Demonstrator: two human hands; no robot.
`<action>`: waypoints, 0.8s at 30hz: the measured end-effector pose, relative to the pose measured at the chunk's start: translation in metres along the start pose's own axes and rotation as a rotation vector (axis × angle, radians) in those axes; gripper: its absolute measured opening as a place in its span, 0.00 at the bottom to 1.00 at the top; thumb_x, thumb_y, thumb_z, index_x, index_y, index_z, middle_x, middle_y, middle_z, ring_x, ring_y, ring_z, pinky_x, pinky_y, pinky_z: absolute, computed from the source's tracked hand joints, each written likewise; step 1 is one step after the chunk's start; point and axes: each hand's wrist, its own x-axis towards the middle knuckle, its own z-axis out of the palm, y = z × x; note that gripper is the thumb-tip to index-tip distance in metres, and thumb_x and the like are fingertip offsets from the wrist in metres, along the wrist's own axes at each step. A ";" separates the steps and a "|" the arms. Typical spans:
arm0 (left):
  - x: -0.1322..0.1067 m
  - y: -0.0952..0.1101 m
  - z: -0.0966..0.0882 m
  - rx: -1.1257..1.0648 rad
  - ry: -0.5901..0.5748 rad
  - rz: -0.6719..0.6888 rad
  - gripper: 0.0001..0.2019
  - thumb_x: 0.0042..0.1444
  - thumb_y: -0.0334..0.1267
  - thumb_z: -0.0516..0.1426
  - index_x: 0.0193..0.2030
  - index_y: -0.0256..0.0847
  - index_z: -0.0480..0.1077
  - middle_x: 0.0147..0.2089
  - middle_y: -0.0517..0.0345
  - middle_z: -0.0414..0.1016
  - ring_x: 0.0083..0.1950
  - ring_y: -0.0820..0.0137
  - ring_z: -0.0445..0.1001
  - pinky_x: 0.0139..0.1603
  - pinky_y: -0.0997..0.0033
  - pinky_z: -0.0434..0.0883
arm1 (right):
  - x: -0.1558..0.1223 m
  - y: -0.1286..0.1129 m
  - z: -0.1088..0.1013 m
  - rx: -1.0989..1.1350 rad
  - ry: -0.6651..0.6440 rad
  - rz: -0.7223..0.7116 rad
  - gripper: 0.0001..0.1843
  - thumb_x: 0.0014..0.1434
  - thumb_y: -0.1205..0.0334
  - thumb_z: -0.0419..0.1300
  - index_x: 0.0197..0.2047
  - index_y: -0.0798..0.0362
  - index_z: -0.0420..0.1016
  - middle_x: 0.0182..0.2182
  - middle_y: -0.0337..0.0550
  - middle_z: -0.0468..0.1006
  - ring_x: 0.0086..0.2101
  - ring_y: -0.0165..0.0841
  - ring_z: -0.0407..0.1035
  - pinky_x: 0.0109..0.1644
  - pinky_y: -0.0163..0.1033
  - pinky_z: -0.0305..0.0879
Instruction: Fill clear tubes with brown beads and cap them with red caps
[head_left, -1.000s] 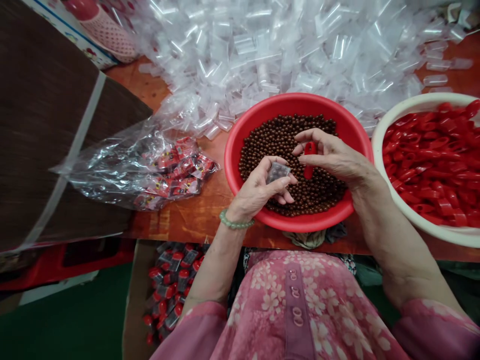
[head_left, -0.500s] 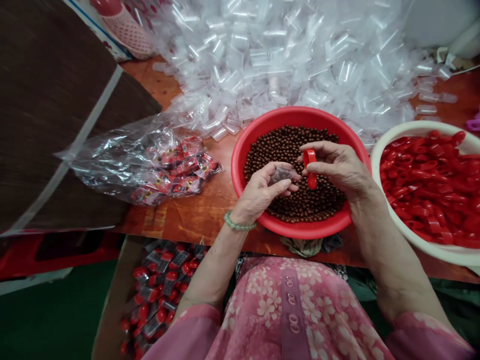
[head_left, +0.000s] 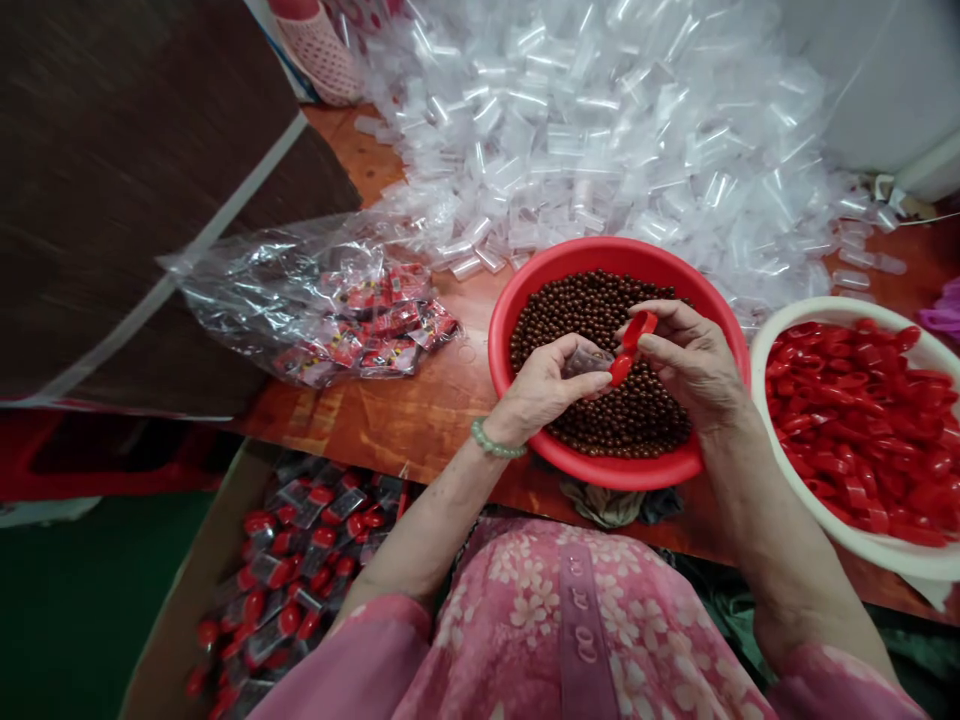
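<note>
Over a red basin (head_left: 517, 285) of small brown balls (head_left: 577, 310), my left hand (head_left: 544, 388) is closed around a small clear plastic container (head_left: 587, 362) with dark contents. In my right hand (head_left: 694, 358), thumb and fingers pinch a red flip-top cap (head_left: 637, 335), its lid hanging open. The cap meets the container's right end, close to my left fingertips; whether it is seated there I cannot tell. A cream basin (head_left: 761, 345) heaped with red caps (head_left: 862, 430) stands to the right of my right forearm.
A large pile of clear containers (head_left: 600, 140) covers the table's back. On the left lies a plastic bag (head_left: 247, 290) with red printed packets (head_left: 375, 330), beside a dark taped box (head_left: 150, 150). Below the table edge, a carton (head_left: 180, 610) holds capped containers (head_left: 292, 580).
My right hand has brought the red cap against the container in my left hand, tilting it. The whole view has shifted a little as the head turned.
</note>
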 end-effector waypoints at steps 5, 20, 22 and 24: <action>0.000 -0.001 -0.001 0.041 -0.028 0.012 0.17 0.50 0.42 0.69 0.41 0.37 0.71 0.37 0.61 0.74 0.37 0.75 0.72 0.42 0.74 0.69 | -0.005 -0.005 0.008 -0.272 -0.076 -0.138 0.21 0.61 0.48 0.68 0.55 0.45 0.82 0.47 0.41 0.83 0.49 0.38 0.77 0.59 0.46 0.72; 0.002 -0.001 -0.001 0.185 -0.033 -0.053 0.09 0.54 0.36 0.63 0.32 0.38 0.66 0.27 0.66 0.66 0.29 0.77 0.65 0.32 0.74 0.64 | -0.007 -0.011 0.007 -0.556 -0.238 -0.383 0.16 0.66 0.58 0.65 0.56 0.48 0.84 0.41 0.44 0.84 0.40 0.34 0.78 0.48 0.40 0.74; 0.002 0.000 0.000 0.174 -0.052 -0.076 0.08 0.55 0.35 0.63 0.34 0.38 0.66 0.27 0.66 0.68 0.28 0.77 0.67 0.32 0.74 0.65 | -0.006 -0.012 0.006 -0.566 -0.250 -0.400 0.16 0.66 0.58 0.65 0.55 0.48 0.84 0.40 0.43 0.84 0.38 0.33 0.77 0.46 0.39 0.74; 0.001 0.001 0.000 0.163 -0.066 -0.087 0.08 0.55 0.35 0.63 0.35 0.37 0.67 0.28 0.65 0.69 0.28 0.77 0.68 0.32 0.74 0.66 | -0.005 -0.013 0.005 -0.579 -0.266 -0.405 0.15 0.66 0.58 0.65 0.55 0.47 0.84 0.39 0.42 0.83 0.37 0.32 0.77 0.45 0.38 0.74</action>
